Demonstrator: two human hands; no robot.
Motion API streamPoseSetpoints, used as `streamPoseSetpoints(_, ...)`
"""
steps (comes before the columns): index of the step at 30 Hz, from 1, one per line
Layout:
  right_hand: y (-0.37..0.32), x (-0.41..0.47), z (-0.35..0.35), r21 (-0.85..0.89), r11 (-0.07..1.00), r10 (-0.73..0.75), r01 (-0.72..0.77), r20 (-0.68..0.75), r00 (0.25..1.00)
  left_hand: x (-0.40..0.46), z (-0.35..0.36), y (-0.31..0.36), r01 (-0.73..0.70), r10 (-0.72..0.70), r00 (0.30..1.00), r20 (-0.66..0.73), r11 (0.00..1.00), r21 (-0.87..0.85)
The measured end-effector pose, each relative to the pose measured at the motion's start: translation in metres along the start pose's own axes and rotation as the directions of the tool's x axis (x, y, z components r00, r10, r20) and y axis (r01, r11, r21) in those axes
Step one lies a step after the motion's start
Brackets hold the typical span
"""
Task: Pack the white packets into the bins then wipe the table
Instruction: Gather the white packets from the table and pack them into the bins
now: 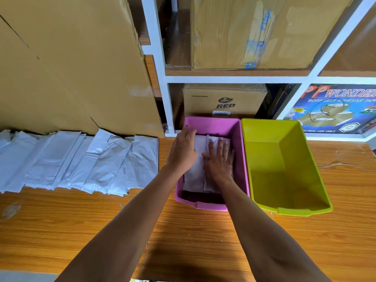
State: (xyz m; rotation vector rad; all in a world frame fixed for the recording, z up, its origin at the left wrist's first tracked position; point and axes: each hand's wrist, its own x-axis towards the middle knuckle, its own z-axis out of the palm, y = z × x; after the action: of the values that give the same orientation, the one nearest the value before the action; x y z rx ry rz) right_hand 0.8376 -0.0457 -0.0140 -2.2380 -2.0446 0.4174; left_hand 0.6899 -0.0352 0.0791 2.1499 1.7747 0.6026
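Observation:
A pink bin (240,137) stands on the wooden table (183,237) with white packets (194,176) lying inside it. My right hand (219,159) presses flat on the right packet, fingers straight. My left hand (184,150) rests on the left packet inside the bin, fingers relaxed near the bin's far left wall. To the right of the pink bin stands a yellow-green bin (284,165) with nothing in it. A row of several white packets (81,161) lies overlapping on the table's left side.
A large cardboard sheet (71,64) leans behind the packet row. Behind the bins rises a white shelf frame (234,79) holding cardboard boxes (223,100) and a tape carton (335,108). Bare wood stretches along the table's near side.

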Motion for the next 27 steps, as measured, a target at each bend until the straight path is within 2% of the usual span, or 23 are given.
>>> streamPoseSetpoints(2, 0.002, 0.002, 0.004, -0.003, 1.0, -0.027, 0.027, -0.038, 0.999, 0.0, 0.002, 0.005, -0.014, 0.013, 0.999, 0.052, 1.0, 0.015)
streamPoseSetpoints(7, 0.018, 0.016, 0.009, 0.006, 0.998, -0.062, 0.061, 0.11, 0.992, 0.004, 0.022, 0.015, 0.013, -0.025, 0.982, 0.187, 0.998, 0.066)
streamPoseSetpoints(10, 0.02, 0.015, 0.007, 0.036, 0.994, -0.102, 0.1, 0.068, 0.992, 0.004, 0.036, 0.017, 0.041, -0.07, 0.961, 0.269, 0.993, 0.115)
streamPoseSetpoints(13, 0.021, 0.017, 0.005, 0.061, 0.99, -0.129, 0.127, 0.03, 0.991, 0.004, 0.048, 0.018, 0.073, -0.126, 0.915, 0.382, 0.986, 0.151)
streamPoseSetpoints(17, 0.026, 0.023, 0.006, 0.055, 0.991, -0.13, 0.125, 0.098, 0.987, 0.008, 0.063, 0.012, 0.093, -0.187, 0.817, 0.545, 0.976, 0.195)
streamPoseSetpoints(19, 0.027, 0.024, 0.009, 0.052, 0.992, -0.124, 0.118, 0.12, 0.985, 0.009, 0.072, 0.008, 0.077, -0.195, 0.794, 0.576, 0.972, 0.223)
streamPoseSetpoints(27, 0.029, 0.03, 0.015, 0.019, 0.993, -0.116, 0.114, 0.136, 0.984, 0.007, 0.077, 0.005, 0.044, -0.197, 0.787, 0.585, 0.964, 0.264)
